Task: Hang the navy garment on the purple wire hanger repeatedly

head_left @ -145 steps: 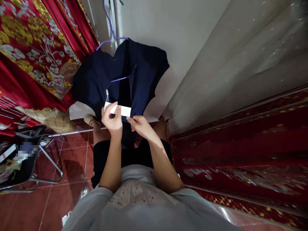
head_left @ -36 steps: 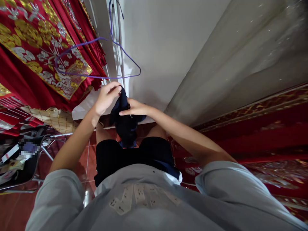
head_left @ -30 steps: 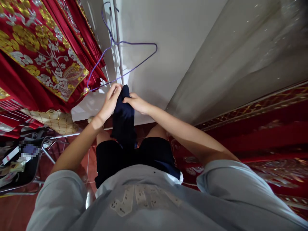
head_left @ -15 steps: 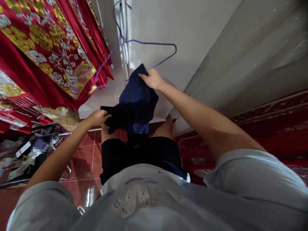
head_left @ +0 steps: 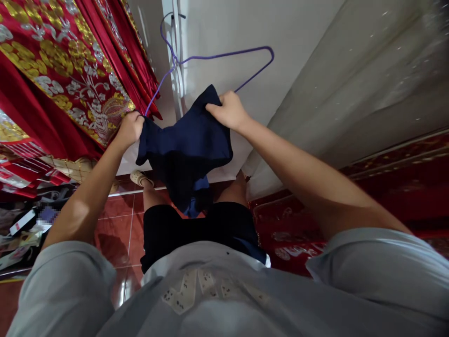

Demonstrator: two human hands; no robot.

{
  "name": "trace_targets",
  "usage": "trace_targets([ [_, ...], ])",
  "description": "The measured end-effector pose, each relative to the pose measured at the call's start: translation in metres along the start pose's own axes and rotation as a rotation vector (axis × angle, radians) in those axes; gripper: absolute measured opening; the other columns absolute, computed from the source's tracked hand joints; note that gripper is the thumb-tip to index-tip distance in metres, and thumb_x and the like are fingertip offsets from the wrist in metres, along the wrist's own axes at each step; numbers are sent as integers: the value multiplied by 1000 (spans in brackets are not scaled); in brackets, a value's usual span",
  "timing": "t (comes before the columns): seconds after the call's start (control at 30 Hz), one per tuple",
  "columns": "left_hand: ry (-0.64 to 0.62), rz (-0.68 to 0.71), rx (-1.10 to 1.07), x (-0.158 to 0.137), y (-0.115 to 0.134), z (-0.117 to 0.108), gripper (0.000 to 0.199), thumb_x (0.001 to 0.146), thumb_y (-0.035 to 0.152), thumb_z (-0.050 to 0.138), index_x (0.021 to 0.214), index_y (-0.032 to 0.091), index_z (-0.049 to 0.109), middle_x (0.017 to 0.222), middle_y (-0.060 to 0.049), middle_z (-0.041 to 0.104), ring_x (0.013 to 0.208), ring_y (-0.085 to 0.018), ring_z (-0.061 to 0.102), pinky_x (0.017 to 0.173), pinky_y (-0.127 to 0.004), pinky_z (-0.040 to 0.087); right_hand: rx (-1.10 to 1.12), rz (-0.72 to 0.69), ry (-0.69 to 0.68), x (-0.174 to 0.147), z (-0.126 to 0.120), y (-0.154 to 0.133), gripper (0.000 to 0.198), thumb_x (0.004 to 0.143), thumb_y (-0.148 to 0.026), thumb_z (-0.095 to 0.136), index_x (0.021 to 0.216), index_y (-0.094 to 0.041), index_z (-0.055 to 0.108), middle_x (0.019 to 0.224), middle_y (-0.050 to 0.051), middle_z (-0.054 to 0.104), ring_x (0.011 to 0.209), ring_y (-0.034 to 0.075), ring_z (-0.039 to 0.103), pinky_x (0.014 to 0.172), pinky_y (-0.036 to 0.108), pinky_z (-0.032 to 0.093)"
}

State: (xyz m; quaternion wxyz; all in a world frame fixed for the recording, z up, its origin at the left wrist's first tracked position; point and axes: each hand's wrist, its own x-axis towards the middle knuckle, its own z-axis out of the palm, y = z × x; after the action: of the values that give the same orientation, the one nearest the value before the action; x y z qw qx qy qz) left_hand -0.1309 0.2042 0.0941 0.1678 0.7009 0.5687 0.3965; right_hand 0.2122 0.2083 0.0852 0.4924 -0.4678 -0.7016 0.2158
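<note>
Head view shows me the left hand (head_left: 131, 127) and right hand (head_left: 229, 110) pinched closed on the navy garment (head_left: 189, 135) before the purple hanger (head_left: 228, 54), seemingly a spreading-out step, calling next for straightened folds.

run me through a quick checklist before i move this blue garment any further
1. Left hand gripping the dark blue garment: ok, it pinches the upper left corner.
2. Right hand gripping it too: ok, near the raised upper right edge.
3. Garment spread without folds: not ok, the lower part hangs bunched.
4. Garment clear of the purple hanger: cannot tell, it hides part of the hanger and contact is not visible.
5. Left hand clear of the red embroidered cloth: cannot tell, they overlap in this view.
</note>
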Motion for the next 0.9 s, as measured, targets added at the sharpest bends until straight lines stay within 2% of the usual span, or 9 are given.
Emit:
trace_targets([
  [0.1, -247, -150, 220, -11, -8, 2, 25, 81, 28, 58, 59, 21, 48, 51, 1, 39, 54, -16, 44, 57, -28, 42, -114, -5, 39, 2, -1, 5, 39, 79, -27, 70, 60, -26, 36, 54, -3, 26, 62, 17, 46, 65, 37, 54],
  [0.17, -318, -173, 301, -22, -12, 0, 24, 77, 27, 57, 56, 21, 47, 49, 0, 38, 51, -16, 40, 54, -29, 39, -139, 3, 32, 4, -1, 5, 38, 79, -28, 70, 61, -26, 37, 53, -3, 28, 62, 18, 48, 66, 38, 55],
  [0.23, -283, -95, 354, -31, -12, -5, 24, 76, 25, 55, 56, 21, 44, 52, -1, 42, 54, -17, 41, 58, -30, 40, -148, 18, 30, 5, 1, 4, 38, 79, -30, 70, 62, -26, 37, 52, -2, 32, 64, 19, 50, 67, 39, 55],
  [0.4, -149, 126, 484, -49, 2, -21, 25, 80, 20, 48, 57, 22, 38, 68, -6, 51, 71, -21, 50, 81, -34, 47, -201, 6, 46, 3, 3, 3, 40, 81, -35, 70, 62, -26, 36, 55, 4, 46, 69, 22, 53, 69, 40, 54],
  [0.57, -150, 156, 465, -57, 28, -42, 35, 83, 13, 47, 52, 21, 35, 67, -5, 49, 71, -20, 50, 88, -35, 47, -228, 30, 43, 3, 3, 5, 37, 83, -34, 69, 63, -25, 39, 52, 4, 46, 70, 21, 55, 73, 40, 54],
  [0.67, -60, 201, 328, -49, 46, -48, 33, 90, 10, 44, 58, 18, 46, 80, -7, 61, 85, -21, 59, 97, -35, 47, -183, 28, 46, 3, 4, 4, 35, 81, -30, 69, 63, -25, 39, 52, 2, 43, 71, 22, 55, 73, 42, 55],
  [0.77, -23, 235, 135, -31, 59, -44, 26, 95, 9, 44, 78, 13, 63, 101, -9, 70, 102, -20, 61, 104, -33, 45, -116, 26, 52, 0, 5, 2, 34, 79, -26, 69, 63, -24, 39, 53, -1, 35, 69, 22, 54, 71, 41, 55],
  [0.83, -24, 209, 88, -16, 63, -34, 20, 97, 7, 48, 87, 11, 66, 96, -7, 69, 96, -19, 60, 101, -32, 44, -98, 51, 41, -5, 7, -3, 35, 81, -23, 68, 62, -24, 38, 54, -3, 28, 67, 20, 53, 70, 39, 55],
  [0.9, 30, 144, 89, -1, 62, -22, 13, 96, 6, 55, 89, 13, 64, 87, -3, 63, 89, -17, 55, 99, -32, 42, -93, 63, 17, -12, 10, -10, 37, 84, -22, 67, 62, -24, 38, 56, -3, 27, 67, 19, 53, 70, 38, 55],
])
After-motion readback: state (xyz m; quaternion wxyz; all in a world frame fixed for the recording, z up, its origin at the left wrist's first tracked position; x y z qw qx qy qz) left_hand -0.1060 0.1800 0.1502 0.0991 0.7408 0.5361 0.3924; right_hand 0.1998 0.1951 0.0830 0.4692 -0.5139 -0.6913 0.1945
